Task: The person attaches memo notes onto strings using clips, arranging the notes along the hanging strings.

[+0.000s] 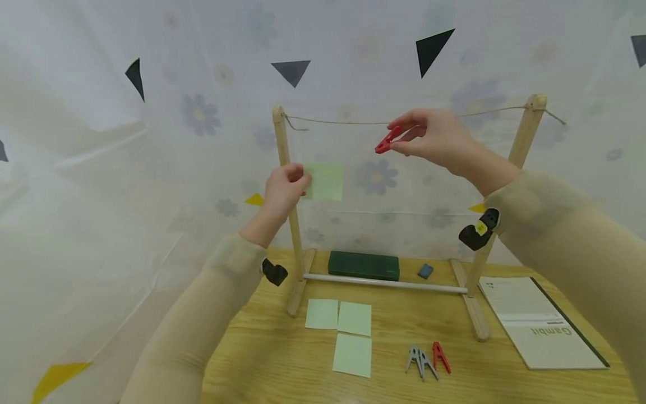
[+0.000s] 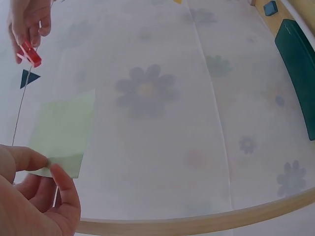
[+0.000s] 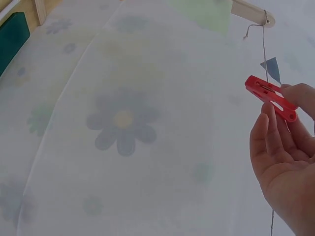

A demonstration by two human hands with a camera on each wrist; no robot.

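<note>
The left hand (image 1: pixel 284 191) is pinching a green note (image 1: pixel 324 182) by its left edge between thumb and fingers, holding it upright in the air in front of the left post (image 1: pixel 285 185) of the wooden rack (image 1: pixel 520 147). The note is hanging below the string (image 1: pixel 343 122), not touching it. In the left wrist view the thumb and a fingertip are closing on the lower corner of the note (image 2: pixel 63 132).

The right hand (image 1: pixel 434 139) is gripping a red peg (image 1: pixel 387 140) between thumb and fingers, its free end pointing down and left. The peg is sitting just below the string, near its middle; contact with the string cannot be determined. In the right wrist view the peg (image 3: pixel 270 98) is lying across the fingertips, with the string (image 3: pixel 265 44) running just beside it.

The string is stretching between the tops of the two rack posts. The rack is standing on a wooden table (image 1: pixel 262 359).

On the table, in front of the rack:
- three more green notes (image 1: pixel 348 331), lying flat and close together;
- two grey pegs (image 1: pixel 419 360) and one red peg (image 1: pixel 441 356), side by side.

Behind the lower rack bar, a dark green case (image 1: pixel 363 265) and a small blue block (image 1: pixel 425 271) are lying. A booklet (image 1: pixel 540 322) is lying to the right of the rack. A white flowered cloth (image 1: pixel 151 168) is hanging behind.
</note>
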